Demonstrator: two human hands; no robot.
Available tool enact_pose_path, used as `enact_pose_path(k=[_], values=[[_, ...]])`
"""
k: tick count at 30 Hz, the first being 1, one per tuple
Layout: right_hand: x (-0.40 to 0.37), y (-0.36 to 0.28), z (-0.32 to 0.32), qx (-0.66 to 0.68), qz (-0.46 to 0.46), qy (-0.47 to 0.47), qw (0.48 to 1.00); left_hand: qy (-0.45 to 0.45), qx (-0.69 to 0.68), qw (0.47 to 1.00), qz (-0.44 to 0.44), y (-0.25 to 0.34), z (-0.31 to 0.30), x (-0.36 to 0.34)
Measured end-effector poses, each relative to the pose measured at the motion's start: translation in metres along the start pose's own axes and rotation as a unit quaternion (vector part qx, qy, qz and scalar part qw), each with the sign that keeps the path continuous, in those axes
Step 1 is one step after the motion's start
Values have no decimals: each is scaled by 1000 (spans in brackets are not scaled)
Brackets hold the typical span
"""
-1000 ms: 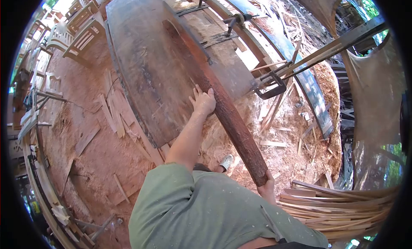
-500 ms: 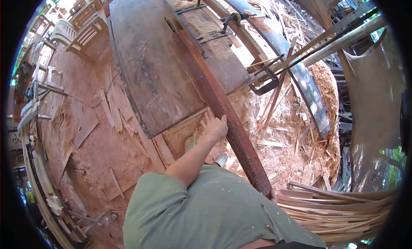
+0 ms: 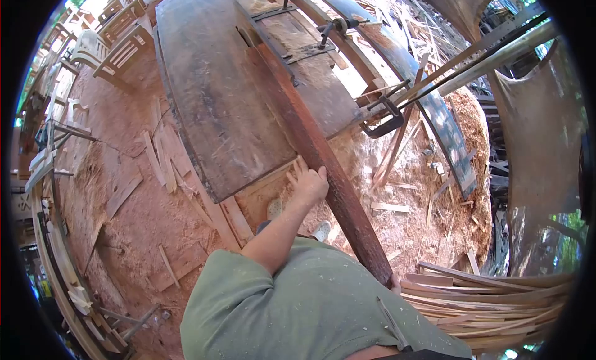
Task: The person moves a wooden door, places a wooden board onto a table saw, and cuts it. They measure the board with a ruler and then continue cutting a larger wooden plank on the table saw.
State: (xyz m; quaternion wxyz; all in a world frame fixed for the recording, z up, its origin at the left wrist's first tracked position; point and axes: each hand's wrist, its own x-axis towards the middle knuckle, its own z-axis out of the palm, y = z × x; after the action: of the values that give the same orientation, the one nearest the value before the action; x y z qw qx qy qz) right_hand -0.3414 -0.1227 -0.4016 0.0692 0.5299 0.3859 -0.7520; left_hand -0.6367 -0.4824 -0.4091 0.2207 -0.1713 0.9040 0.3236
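Note:
A long reddish-brown wooden beam (image 3: 323, 155) lies slanting across a worn saw table (image 3: 217, 99), its near end jutting past the table edge towards my body. Beside the beam, at the table's near edge, is my left hand (image 3: 309, 185). Its fingers are stretched out and the thumb touches the beam's side. Only a sliver of my right hand (image 3: 395, 284) shows, closed around the beam's near end at my waist; the rest is hidden. A dark metal fence (image 3: 264, 37) runs along the beam's far right side. The beam's far end sits just before a slot in the table.
Clamps (image 3: 335, 30) and a black C-clamp (image 3: 385, 119) are fixed right of the beam. Thin wood strips (image 3: 484, 307) are heaped at the lower right. Offcuts (image 3: 162, 155) litter the sawdust-covered ground on the left. Wooden chairs (image 3: 112, 56) stand at the upper left.
Almost nothing differs. The view has shifted slightly, and the beam and both hands keep nearly the same places.

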Motion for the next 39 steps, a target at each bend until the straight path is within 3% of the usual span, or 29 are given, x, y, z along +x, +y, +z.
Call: enact_pose_path(k=[6, 9, 11, 15, 21, 39], values=[[-30, -8, 82, -37, -3, -22, 999, 30, -12, 999, -15, -5, -31, 38], [-17, -2, 75, 21, 9, -24, 999, 17, -11, 1000, -19, -10, -32, 45], [-1, 5, 79, 12, 3, -35, 999, 82, -49, 995, -28, -11, -33, 61], [34, 16, 106, 17, 15, -28, 999, 84, -64, 993, -53, -14, -68, 97], [36, 17, 137, 32, 11, -81, 996, 65, -49, 995, -58, -18, -91, 120], [52, 21, 172, 57, 33, -99, 993, 58, -66, 991, -97, -17, -120, 147]])
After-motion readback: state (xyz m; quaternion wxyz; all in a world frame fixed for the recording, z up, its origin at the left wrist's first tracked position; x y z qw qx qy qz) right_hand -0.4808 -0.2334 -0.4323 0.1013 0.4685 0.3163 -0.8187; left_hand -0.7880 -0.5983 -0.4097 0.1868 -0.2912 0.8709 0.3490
